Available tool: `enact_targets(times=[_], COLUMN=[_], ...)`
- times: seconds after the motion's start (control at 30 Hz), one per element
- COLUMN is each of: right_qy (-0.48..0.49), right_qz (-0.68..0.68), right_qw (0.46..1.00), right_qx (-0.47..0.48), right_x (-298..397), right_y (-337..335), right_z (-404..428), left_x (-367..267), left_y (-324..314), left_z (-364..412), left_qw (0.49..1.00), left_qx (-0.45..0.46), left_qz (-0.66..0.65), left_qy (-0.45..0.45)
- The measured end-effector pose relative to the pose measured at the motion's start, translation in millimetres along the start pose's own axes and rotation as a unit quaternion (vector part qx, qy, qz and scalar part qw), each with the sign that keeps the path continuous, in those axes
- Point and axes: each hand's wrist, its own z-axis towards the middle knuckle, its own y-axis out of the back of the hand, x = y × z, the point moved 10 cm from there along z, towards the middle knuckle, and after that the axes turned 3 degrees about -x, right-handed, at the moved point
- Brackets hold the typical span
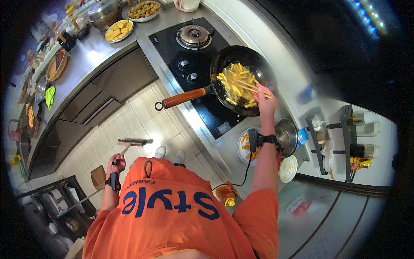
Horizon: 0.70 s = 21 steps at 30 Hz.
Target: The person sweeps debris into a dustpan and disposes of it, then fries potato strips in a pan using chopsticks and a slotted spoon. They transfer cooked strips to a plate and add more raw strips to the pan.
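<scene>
My right hand (266,98) grips a pair of wooden chopsticks (247,85). Their tips are among yellow potato strips (237,76), which sit in bubbling oil in a black wok (255,60). The wok rests on the gas hob (168,61), its wooden handle (184,98) pointing out past the hob's front edge. Down at my left side, my left hand (119,162) is closed around the handle of a utensil with a wide, flat head (131,142). That head appears nearly edge on, so its exact kind is unclear.
A plate of fried strips (244,142), a metal pot (284,137) and a floral bowl (288,168) are near my right forearm. An oil bottle (225,194) is beside me. Plates of yellow pieces (119,30) and browned pieces (144,10) stand left of the bare burner (194,35).
</scene>
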Motion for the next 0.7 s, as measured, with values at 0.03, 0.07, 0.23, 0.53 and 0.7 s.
enact_targets(times=[0.03, 0.07, 0.23, 0.53, 0.7], right_qy=[-0.022, -0.022, 0.096, 0.094, 0.093], right_qz=[0.009, -0.039, -0.17, -0.151, -0.096], right_qw=[0.999, 0.999, 0.977, 0.978, 0.985], right_qx=[0.025, 0.01, -0.084, -0.112, -0.113], right_x=[-4, -4, 33, 47, 35], right_y=[-7, -5, 18, 45, 56], right_z=[0, 0, -16, -53, -82], left_x=[1, 1, 7, -5, -18], left_y=[-1, -4, -3, -14, -16], left_z=[-1, -2, -9, 29, 74], left_qw=[1.0, 1.0, 0.999, 0.994, 0.962], left_qx=[-0.005, 0.004, -0.034, 0.078, 0.138], left_qz=[-0.018, 0.002, -0.035, 0.081, 0.233], left_qy=[0.005, 0.0, 0.02, 0.014, 0.025])
